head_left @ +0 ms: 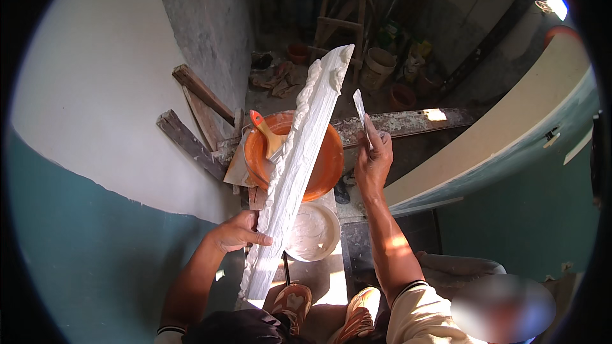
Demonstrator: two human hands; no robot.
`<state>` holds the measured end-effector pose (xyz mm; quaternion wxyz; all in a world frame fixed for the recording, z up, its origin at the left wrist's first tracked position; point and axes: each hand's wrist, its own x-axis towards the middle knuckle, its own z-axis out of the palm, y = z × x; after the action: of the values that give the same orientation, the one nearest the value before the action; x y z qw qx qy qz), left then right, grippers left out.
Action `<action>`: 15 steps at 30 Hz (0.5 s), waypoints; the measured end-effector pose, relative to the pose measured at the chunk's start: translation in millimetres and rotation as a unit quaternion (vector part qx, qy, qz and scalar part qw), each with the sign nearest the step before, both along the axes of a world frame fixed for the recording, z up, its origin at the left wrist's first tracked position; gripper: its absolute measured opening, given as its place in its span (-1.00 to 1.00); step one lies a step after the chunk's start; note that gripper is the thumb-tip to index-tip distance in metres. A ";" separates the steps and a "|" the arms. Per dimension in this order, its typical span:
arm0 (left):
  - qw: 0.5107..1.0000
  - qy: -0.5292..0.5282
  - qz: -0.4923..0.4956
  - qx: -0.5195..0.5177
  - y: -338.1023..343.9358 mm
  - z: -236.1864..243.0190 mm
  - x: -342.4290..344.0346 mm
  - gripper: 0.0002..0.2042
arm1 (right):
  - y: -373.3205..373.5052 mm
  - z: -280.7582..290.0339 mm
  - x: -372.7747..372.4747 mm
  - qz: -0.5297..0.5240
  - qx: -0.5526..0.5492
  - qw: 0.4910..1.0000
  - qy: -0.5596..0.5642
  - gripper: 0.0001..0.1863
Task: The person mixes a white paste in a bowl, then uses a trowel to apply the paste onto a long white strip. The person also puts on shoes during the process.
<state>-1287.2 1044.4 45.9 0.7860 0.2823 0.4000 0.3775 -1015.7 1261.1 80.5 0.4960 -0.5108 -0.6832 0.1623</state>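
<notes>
A long white plaster moulding point(298, 169) slants up and away across the middle, with thick, lumpy plaster along its left edge and far end. My left hand point(239, 230) grips it near its lower end, thumb on top and the other fingers mostly hidden. To the right of the moulding and apart from it, my right hand point(375, 162) is closed around a thin, pale flat blade, like a putty knife point(359, 107), pointing up. Beneath the moulding sit an orange basin point(331, 164) with a wooden-handled paintbrush point(268, 134) and a round bowl of whitish paste point(313, 232).
The basin and bowl rest on planks above my shoes point(362, 312). Rough boards point(191, 137) lean at the left wall; a long beam point(408, 122) crosses behind. A wooden stool point(344, 9) and buckets point(379, 67) stand farther back. At lower right is a partly blurred person point(462, 264).
</notes>
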 end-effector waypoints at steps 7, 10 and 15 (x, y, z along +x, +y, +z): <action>1.000 -0.016 -0.011 0.007 4.1 -2.8 -0.6 -0.32 | 59.1 15.6 -28.2 0.029 0.146 0.988 0.026 -0.46; 1.000 -0.018 0.003 0.014 3.4 -2.4 2.0 -0.33 | 55.2 -1.4 -18.9 -0.023 0.118 0.992 -0.024 -0.45; 1.000 -0.005 -0.020 -0.019 2.9 -9.7 -5.4 -0.22 | 40.2 6.4 -7.4 0.003 0.022 1.000 0.022 -0.47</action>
<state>-1292.7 1047.2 36.2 0.8006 0.2734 0.3970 0.3559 -1023.1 1301.2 87.0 0.5215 -0.4942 -0.6770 0.1600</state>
